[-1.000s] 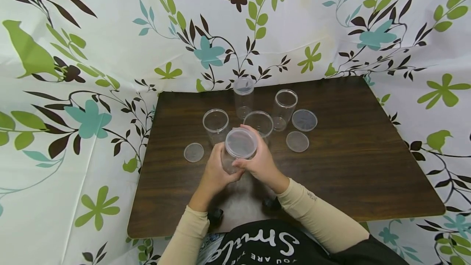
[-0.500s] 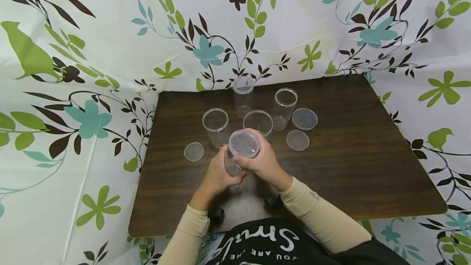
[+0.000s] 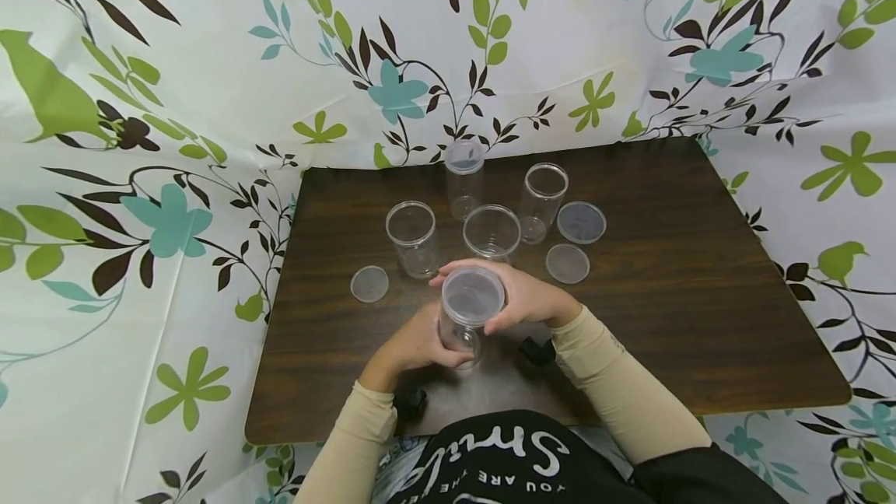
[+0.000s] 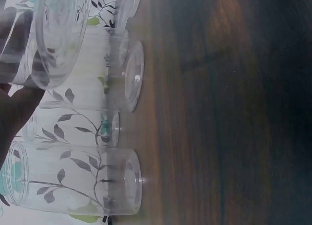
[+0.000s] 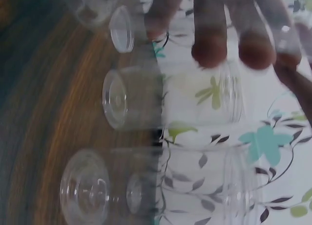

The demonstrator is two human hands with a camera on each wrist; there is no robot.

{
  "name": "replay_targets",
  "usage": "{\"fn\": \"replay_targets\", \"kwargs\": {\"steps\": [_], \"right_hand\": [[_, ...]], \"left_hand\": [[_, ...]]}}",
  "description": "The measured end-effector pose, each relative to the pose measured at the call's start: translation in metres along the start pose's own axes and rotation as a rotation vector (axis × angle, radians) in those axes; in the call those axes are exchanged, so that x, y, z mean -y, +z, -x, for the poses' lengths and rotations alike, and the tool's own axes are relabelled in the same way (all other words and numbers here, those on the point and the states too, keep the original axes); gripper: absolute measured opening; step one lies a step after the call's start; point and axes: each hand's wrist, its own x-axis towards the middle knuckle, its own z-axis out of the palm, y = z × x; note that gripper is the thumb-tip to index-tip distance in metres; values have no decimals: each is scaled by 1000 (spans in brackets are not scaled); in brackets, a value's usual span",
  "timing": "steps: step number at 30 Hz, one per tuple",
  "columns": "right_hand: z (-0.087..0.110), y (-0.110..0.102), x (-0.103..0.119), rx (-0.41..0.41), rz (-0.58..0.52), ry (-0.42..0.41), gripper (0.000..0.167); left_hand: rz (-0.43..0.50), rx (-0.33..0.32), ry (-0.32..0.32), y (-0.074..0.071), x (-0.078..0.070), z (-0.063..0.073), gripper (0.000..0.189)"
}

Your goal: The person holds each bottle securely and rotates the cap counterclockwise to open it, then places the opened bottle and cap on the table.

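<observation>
The left hand [image 3: 414, 342] curls its fingers and thumb round the low side of a jar [image 3: 460, 337]. The right hand [image 3: 526, 295] is curved round the top, with fingers on one side of the round lid [image 3: 473, 295] and thumb on the other. The jar is smooth, see-through plastic, shaped like a tube, and held up over the table [image 3: 700, 294]. Its lid is flat, cloudy and sits on top.

Past the hands stand more clear jars: the left jar [image 3: 411, 243], the wide middle jar [image 3: 492, 233] and the tall right jar [image 3: 542, 207] have open, shiny round rims. The back jar [image 3: 464, 194] wears a lid.

Thin round discs lie flat: one left disc [image 3: 369, 284], and a darker disc [image 3: 582, 222] just beside a paler disc [image 3: 568, 264] on the right. The table is dark brown with streaky wood grain. Behind hangs a white cloth [image 3: 245, 61] with leaves and birds.
</observation>
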Motion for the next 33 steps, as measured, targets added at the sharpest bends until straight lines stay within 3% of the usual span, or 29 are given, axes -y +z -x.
{"fn": "replay_targets", "kwargs": {"steps": [4,9,14,19,23,27,33], "right_hand": [[3,-6,-4,53,-28,20,112],[4,-5,-12,-1,-65,-39,125],[8,8,-18,-191,-41,-44,124],[6,36,-17,-447,156,24,125],[2,54,-18,-585,289,34,122],[-3,61,-17,-675,319,15,114],[-6,58,-11,-699,331,16,109]], "left_hand": [[19,8,-16,1,0,-2,84],[69,-60,0,2,4,-4,96],[51,-171,-2,-1,13,-3,100],[-15,-305,-73,-4,18,-1,96],[-93,-387,-101,-3,20,-2,94],[-175,-420,-92,1,21,-6,93],[-227,-384,-68,4,18,-8,88]]}}
